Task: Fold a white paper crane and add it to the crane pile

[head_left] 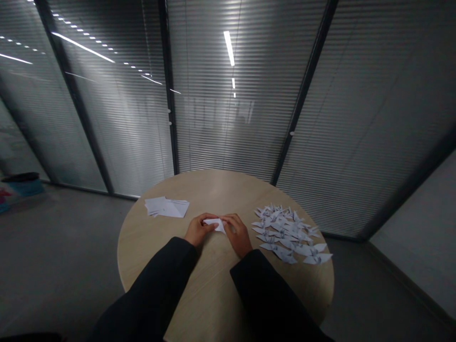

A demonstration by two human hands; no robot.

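A small piece of folded white paper (215,223) is held between my two hands, just above the middle of the round table. My left hand (200,230) pinches its left side with thumb and fingers. On the other side, my right hand (236,232) has its fingers and thumb closed on the right end. The fingers hide part of the paper, so its full shape does not show. To the right lie many folded white paper cranes (285,230), crowded in rows. A loose stack of flat white paper sheets (167,207) rests on the left.
The round wooden table (221,185) stands close to a glass partition (228,133) with blinds and dark frames. A blue bin (24,185) with a dark rim is on the floor at far left. A pale wall (416,237) runs along the right.
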